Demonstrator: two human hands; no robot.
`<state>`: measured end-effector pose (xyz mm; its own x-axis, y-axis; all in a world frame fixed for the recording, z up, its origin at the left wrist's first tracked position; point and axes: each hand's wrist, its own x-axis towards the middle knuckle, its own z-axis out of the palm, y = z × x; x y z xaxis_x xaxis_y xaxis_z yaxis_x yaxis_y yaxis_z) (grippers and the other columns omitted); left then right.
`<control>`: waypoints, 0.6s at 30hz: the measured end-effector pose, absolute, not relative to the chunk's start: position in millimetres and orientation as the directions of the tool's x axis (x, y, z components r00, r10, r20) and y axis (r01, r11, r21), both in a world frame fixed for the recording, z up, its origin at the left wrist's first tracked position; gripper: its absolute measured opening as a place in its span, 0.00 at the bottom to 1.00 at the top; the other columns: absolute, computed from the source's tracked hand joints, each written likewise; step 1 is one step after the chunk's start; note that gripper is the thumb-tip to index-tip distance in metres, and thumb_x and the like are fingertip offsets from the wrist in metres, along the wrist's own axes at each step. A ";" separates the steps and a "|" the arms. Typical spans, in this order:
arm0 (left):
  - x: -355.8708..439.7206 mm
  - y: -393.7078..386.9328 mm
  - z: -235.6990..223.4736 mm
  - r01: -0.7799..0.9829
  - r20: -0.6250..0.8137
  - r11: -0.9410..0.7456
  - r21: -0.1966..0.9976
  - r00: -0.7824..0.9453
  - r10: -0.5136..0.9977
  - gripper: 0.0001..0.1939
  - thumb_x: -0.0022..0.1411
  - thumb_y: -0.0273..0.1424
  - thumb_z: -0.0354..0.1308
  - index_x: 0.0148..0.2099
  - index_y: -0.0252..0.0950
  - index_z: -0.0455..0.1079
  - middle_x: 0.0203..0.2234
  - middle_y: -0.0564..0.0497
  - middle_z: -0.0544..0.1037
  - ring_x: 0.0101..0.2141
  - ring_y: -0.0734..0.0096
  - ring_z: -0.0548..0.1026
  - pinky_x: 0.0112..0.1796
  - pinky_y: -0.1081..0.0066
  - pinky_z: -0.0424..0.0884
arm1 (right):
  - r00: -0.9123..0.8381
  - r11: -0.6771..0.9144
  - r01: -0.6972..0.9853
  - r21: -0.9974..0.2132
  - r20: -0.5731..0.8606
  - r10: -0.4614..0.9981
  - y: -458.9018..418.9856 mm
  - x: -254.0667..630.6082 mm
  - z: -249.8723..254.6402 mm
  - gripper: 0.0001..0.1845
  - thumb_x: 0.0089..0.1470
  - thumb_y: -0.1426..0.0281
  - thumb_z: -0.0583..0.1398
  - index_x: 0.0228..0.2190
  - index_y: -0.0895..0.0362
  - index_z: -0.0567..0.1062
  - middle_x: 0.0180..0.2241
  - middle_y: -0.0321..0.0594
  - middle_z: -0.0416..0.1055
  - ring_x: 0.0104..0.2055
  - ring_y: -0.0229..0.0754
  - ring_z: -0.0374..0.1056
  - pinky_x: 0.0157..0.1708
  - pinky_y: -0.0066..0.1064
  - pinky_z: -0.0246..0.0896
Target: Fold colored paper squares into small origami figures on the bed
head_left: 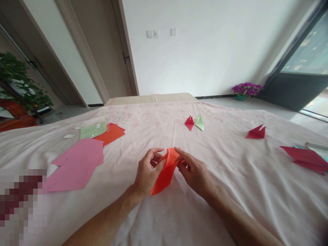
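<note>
Between my two hands is a partly folded sheet of orange-red paper, with one pointed end toward me. My left hand pinches its left edge between thumb and fingers. On the other side, my right hand grips the upper right edge, thumb below and fingers over the top. The paper's upper part is folded into a flap or pocket; its exact inner folds are hidden by my fingers. Farther off on the cloth stand a small red folded paper figure and a light green one, side by side.
Pink paper sheets, an orange sheet and a green packet lie at left on the pink bedsheet. At right are a red folded figure and red folded paper. A purple flower pot stands beyond.
</note>
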<state>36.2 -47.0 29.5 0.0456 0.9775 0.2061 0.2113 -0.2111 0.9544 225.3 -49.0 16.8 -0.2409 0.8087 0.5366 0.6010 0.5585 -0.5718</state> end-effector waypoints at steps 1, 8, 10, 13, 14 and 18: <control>36.9 -48.0 30.0 0.224 0.207 -0.214 0.951 0.052 0.977 0.18 0.60 0.35 0.59 0.51 0.37 0.67 0.31 0.53 0.76 0.28 0.76 0.72 0.31 0.75 0.69 | -0.252 0.558 0.610 -0.562 0.530 0.810 -49.6 224.3 18.4 0.29 0.57 0.76 0.56 0.59 0.49 0.61 0.40 0.37 0.75 0.33 0.37 0.71 0.32 0.28 0.65; 38.6 -50.7 33.1 0.169 0.173 -0.202 0.965 0.173 0.970 0.18 0.61 0.35 0.59 0.52 0.38 0.66 0.34 0.51 0.78 0.32 0.72 0.76 0.34 0.73 0.71 | -0.341 0.552 0.642 -0.532 0.446 0.827 -53.2 222.9 32.4 0.18 0.58 0.73 0.57 0.49 0.47 0.71 0.37 0.34 0.73 0.29 0.33 0.68 0.30 0.26 0.62; 38.1 -50.5 32.9 0.137 0.180 -0.210 0.968 0.207 0.962 0.17 0.61 0.34 0.58 0.53 0.37 0.65 0.35 0.50 0.78 0.34 0.71 0.77 0.36 0.72 0.72 | -0.337 0.553 0.638 -0.535 0.452 0.826 -52.8 224.0 34.1 0.21 0.57 0.73 0.57 0.52 0.47 0.69 0.36 0.34 0.72 0.29 0.34 0.67 0.30 0.26 0.62; 38.0 -50.8 31.5 0.177 0.199 -0.241 0.954 0.227 0.953 0.19 0.62 0.33 0.58 0.55 0.38 0.64 0.35 0.50 0.79 0.34 0.71 0.77 0.35 0.73 0.71 | -0.360 0.582 0.630 -0.514 0.471 0.806 -52.5 225.1 36.2 0.30 0.55 0.75 0.58 0.58 0.47 0.63 0.34 0.34 0.73 0.31 0.36 0.68 0.33 0.28 0.62; 38.4 -51.0 31.1 0.198 0.205 -0.252 0.947 0.232 0.951 0.20 0.62 0.32 0.58 0.56 0.39 0.64 0.35 0.50 0.79 0.34 0.71 0.77 0.35 0.73 0.71 | -0.380 0.593 0.626 -0.506 0.467 0.799 -52.7 225.2 37.0 0.29 0.55 0.75 0.58 0.57 0.47 0.64 0.34 0.34 0.73 0.31 0.36 0.68 0.34 0.28 0.62; 40.0 -51.6 32.8 0.219 0.220 -0.277 0.936 0.253 0.942 0.26 0.62 0.32 0.59 0.61 0.39 0.59 0.36 0.50 0.79 0.35 0.71 0.77 0.37 0.72 0.71 | -0.398 0.597 0.601 -0.531 0.448 0.800 -52.9 226.1 39.3 0.15 0.56 0.76 0.58 0.44 0.49 0.74 0.34 0.35 0.73 0.30 0.35 0.67 0.33 0.27 0.61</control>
<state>40.0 -51.6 32.8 0.2529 0.9422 0.2195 0.2186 -0.2767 0.9358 226.1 -52.9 39.3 -0.3982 0.8002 0.4484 0.6011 0.5969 -0.5314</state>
